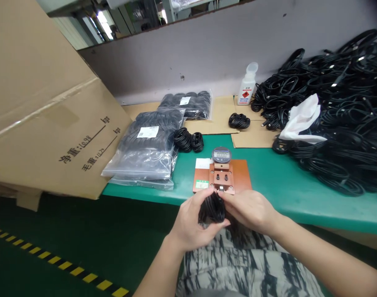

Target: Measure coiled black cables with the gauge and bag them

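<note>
Workstation setting. A green tabletop runs across the view, its front edge meeting a dark green floor. A yellow-and-black hazard stripe crosses the floor diagonally at lower left. Behind the tabletop stands a plain grey partition wall. Above its top edge, glazed frames show, with bright glare at upper left.

bare hands; grey, black-streaked garment

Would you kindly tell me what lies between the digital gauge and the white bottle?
In the head view, a small black cable coil lies on cardboard between the digital gauge and the white bottle.
</note>
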A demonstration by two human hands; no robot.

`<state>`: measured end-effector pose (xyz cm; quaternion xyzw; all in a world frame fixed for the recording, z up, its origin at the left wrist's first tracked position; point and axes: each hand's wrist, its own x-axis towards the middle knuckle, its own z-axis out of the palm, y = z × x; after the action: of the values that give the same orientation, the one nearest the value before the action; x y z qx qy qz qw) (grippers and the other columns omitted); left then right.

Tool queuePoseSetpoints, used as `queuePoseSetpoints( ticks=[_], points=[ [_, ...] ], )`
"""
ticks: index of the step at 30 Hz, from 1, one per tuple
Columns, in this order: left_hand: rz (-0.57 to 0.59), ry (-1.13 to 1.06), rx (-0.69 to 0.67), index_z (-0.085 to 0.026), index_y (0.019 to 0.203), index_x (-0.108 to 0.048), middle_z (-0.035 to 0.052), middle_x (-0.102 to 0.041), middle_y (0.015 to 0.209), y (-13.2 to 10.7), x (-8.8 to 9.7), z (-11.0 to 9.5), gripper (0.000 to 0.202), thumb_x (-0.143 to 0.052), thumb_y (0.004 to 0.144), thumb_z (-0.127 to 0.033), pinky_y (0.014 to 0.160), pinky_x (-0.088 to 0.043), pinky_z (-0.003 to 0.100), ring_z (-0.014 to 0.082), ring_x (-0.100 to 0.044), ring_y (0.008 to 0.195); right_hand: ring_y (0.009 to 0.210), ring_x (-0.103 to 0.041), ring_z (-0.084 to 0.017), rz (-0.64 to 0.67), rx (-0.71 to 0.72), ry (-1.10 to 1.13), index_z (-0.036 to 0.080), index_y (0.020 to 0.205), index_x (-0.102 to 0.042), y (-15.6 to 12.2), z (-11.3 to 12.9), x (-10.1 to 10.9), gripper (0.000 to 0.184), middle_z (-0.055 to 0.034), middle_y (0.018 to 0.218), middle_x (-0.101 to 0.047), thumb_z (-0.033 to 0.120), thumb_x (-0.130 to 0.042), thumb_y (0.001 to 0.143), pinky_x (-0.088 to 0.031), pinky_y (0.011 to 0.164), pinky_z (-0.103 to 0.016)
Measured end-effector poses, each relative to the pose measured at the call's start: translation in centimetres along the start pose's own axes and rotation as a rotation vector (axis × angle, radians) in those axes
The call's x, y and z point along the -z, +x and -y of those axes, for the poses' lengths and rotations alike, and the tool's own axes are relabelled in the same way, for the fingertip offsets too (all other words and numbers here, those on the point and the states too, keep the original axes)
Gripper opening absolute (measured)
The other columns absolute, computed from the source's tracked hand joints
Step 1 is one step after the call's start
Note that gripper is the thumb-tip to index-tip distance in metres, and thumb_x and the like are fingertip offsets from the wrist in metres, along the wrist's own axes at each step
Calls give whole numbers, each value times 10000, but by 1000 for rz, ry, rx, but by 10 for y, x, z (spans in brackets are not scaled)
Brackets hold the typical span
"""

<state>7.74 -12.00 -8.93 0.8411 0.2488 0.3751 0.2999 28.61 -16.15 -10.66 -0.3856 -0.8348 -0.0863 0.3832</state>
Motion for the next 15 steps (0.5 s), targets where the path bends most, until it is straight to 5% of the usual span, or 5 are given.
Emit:
queuePoseSetpoints(
  ticks=[15],
  points=[
    [79, -56, 165, -279, 1387, -360, 68, -645, 1199, 1, 4, -2, 800, -807, 724, -329, 903, -541, 358, 245, -666, 1030, 558, -676, -188, -10, -59, 18, 58, 1217, -521, 2, 1, 1, 249, -92, 755, -725, 106, -457, 981, -529, 485, -294]
  ],
)
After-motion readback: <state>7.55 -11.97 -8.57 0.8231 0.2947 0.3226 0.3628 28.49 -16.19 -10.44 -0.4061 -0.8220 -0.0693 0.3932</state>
